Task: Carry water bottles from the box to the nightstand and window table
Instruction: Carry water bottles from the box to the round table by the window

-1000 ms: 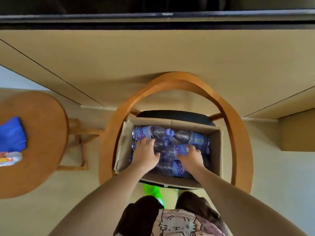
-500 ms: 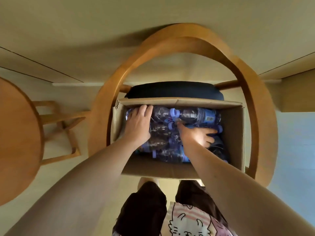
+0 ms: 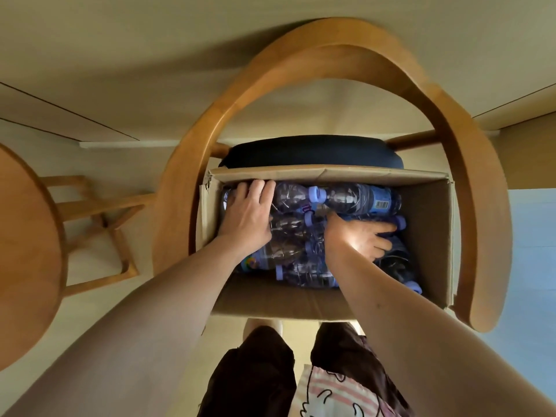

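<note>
An open cardboard box (image 3: 427, 236) stands on a chair seat and holds several clear water bottles (image 3: 355, 200) with purple caps, lying on their sides. My left hand (image 3: 249, 215) lies over a bottle at the box's back left corner, fingers bent over its far side by the box wall. My right hand (image 3: 361, 237) is deeper in the middle right of the box. Its fingers wrap a bottle whose purple cap (image 3: 400, 222) shows just past the fingertips. Both hands hide most of the bottles they hold.
The box sits on a dark cushion (image 3: 310, 152) of a wooden chair whose curved backrest (image 3: 331, 55) arches around it. A round wooden table (image 3: 27, 251) stands at the left. A beige wall panel rises behind the chair.
My head has come lower and closer to the box. My left hand slid to the back left bottle, and my right hand turned rightward and went deeper among the bottles.
</note>
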`<state>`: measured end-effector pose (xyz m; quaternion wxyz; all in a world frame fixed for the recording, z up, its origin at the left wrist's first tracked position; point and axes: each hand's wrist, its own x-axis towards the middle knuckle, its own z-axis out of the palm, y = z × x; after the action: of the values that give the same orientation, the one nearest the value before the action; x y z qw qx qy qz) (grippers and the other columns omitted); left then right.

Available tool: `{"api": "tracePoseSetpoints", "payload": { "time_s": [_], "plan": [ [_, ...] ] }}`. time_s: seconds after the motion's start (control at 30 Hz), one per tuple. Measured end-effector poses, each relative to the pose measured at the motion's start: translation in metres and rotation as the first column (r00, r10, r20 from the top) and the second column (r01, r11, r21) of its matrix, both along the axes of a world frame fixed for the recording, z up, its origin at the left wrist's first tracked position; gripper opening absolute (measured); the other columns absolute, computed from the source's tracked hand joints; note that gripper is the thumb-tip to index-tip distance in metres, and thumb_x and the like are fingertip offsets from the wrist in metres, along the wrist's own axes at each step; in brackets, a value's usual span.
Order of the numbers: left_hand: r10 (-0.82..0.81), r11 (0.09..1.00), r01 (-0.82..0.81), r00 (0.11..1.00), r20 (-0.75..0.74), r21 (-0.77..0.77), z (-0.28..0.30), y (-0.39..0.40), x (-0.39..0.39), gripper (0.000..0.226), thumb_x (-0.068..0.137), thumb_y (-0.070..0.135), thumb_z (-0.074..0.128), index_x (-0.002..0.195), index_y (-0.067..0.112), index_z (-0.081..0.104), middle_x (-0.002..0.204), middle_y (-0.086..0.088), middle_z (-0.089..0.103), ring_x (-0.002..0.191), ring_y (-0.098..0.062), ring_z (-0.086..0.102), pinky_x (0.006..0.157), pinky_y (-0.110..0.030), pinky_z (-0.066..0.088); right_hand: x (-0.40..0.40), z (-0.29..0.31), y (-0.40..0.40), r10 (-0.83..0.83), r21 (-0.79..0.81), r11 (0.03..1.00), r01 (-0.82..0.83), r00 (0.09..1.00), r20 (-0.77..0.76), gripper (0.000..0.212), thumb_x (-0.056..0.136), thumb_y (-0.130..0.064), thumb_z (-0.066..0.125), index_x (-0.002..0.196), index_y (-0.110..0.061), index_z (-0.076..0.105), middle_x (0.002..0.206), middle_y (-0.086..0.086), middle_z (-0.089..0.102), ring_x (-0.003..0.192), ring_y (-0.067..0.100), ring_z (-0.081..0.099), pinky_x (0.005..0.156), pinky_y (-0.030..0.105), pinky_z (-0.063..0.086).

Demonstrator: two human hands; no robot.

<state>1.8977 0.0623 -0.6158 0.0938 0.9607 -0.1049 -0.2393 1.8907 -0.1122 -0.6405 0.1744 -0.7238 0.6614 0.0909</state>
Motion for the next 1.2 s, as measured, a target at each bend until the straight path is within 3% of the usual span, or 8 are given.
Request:
{"api": "tracePoseSetpoints", "payload": {
  "time_s": [0.33, 0.5, 0.6, 0.73, 0.83, 1.0, 1.1, 1.2],
  "plan": [
    [-0.007, 0.999, 0.002, 0.987, 0.159, 0.033, 0.002, -0.006, -0.001, 0.069, 0.076, 0.033, 0.087, 0.132, 0.007, 0.055, 0.127, -0.015, 0.055, 0.11, -0.037, 0.057, 0.08, -0.047, 0.057, -0.002, 0.004, -0.011, -0.04, 0.149, 0.988, 0.041, 0.999, -0.01, 0.124, 0.069, -0.049, 0.085, 0.159, -0.011, 0.009, 0.148, 0.024, 0.031, 0.13, 0.042, 0.04, 0.11, 0.047, 0.034],
    [-0.012, 0.998, 0.025, 0.978, 0.208, -0.06, 0.003, -0.011, -0.018, 0.06, 0.073, 0.017, 0.089, 0.122, 0.001, 0.058, 0.135, -0.021, 0.06, 0.124, -0.042, 0.06, 0.099, -0.054, 0.055, -0.009, 0.016, -0.022, -0.14, 0.295, 0.949, 0.112, 0.987, 0.075, 0.12, 0.066, -0.044, 0.086, 0.158, -0.019, 0.012, 0.15, 0.019, 0.031, 0.134, 0.043, 0.041, 0.111, 0.051, 0.036],
    [0.022, 0.994, -0.003, 0.984, 0.175, -0.105, 0.01, -0.013, -0.013, 0.066, 0.069, 0.013, 0.091, 0.123, 0.0, 0.056, 0.124, -0.023, 0.065, 0.119, -0.043, 0.063, 0.099, -0.052, 0.055, -0.021, 0.025, -0.025, -0.22, 0.409, 0.903, 0.128, 0.958, 0.186, 0.121, 0.061, -0.041, 0.088, 0.157, -0.027, 0.016, 0.151, 0.014, 0.035, 0.132, 0.042, 0.046, 0.107, 0.05, 0.044],
    [-0.064, 0.976, 0.077, 0.995, 0.071, -0.202, 0.033, -0.014, 0.0, 0.079, 0.075, 0.02, 0.086, 0.145, 0.011, 0.05, 0.135, -0.015, 0.061, 0.125, -0.037, 0.057, 0.103, -0.049, 0.051, -0.039, 0.045, -0.017, -0.337, 0.54, 0.833, 0.123, 0.886, 0.319, 0.112, 0.056, -0.036, 0.086, 0.152, -0.024, 0.031, 0.143, 0.009, 0.052, 0.125, 0.036, 0.057, 0.104, 0.044, 0.049],
    [0.032, 0.952, -0.046, 0.998, -0.053, -0.302, 0.061, -0.022, 0.01, 0.088, 0.074, 0.03, 0.088, 0.152, 0.019, 0.049, 0.141, -0.011, 0.062, 0.13, -0.03, 0.057, 0.112, -0.041, 0.044, -0.044, 0.063, -0.012, -0.37, 0.614, 0.784, 0.091, 0.863, 0.343, 0.101, 0.055, -0.032, 0.083, 0.146, -0.022, 0.042, 0.133, 0.007, 0.059, 0.116, 0.031, 0.061, 0.103, 0.047, 0.052],
    [0.203, 0.844, -0.366, 0.894, -0.4, -0.391, 0.106, -0.029, 0.033, 0.068, 0.057, 0.037, 0.086, 0.123, 0.031, 0.073, 0.105, 0.004, 0.078, 0.103, -0.019, 0.071, 0.099, -0.038, 0.053, -0.036, 0.104, -0.026, -0.53, 0.847, 0.531, 0.027, 0.79, 0.308, 0.052, 0.065, -0.015, 0.076, 0.115, -0.007, 0.063, 0.11, 0.013, 0.068, 0.093, 0.033, 0.069, 0.084, 0.044, 0.06],
    [0.208, 0.678, -0.581, 0.739, -0.64, -0.45, 0.131, -0.032, 0.042, 0.053, 0.05, 0.033, 0.084, 0.103, 0.032, 0.079, 0.095, 0.006, 0.08, 0.09, -0.012, 0.074, 0.086, -0.034, 0.055, -0.031, 0.134, -0.043, -0.64, 0.967, 0.243, -0.077, 0.736, 0.219, 0.037, 0.073, -0.015, 0.065, 0.107, -0.002, 0.069, 0.106, 0.02, 0.067, 0.094, 0.039, 0.067, 0.097, 0.051, 0.053],
    [0.214, 0.476, -0.766, 0.577, -0.788, -0.431, 0.155, -0.039, 0.049, 0.049, 0.044, 0.036, 0.079, 0.091, 0.024, 0.077, 0.084, 0.002, 0.077, 0.072, -0.013, 0.073, 0.073, -0.029, 0.051, -0.036, 0.153, -0.057, -0.737, 0.971, 0.139, -0.192, 0.636, 0.231, 0.034, 0.077, -0.019, 0.058, 0.097, 0.002, 0.075, 0.101, 0.02, 0.071, 0.087, 0.038, 0.07, 0.091, 0.046, 0.055]
  ]
}}
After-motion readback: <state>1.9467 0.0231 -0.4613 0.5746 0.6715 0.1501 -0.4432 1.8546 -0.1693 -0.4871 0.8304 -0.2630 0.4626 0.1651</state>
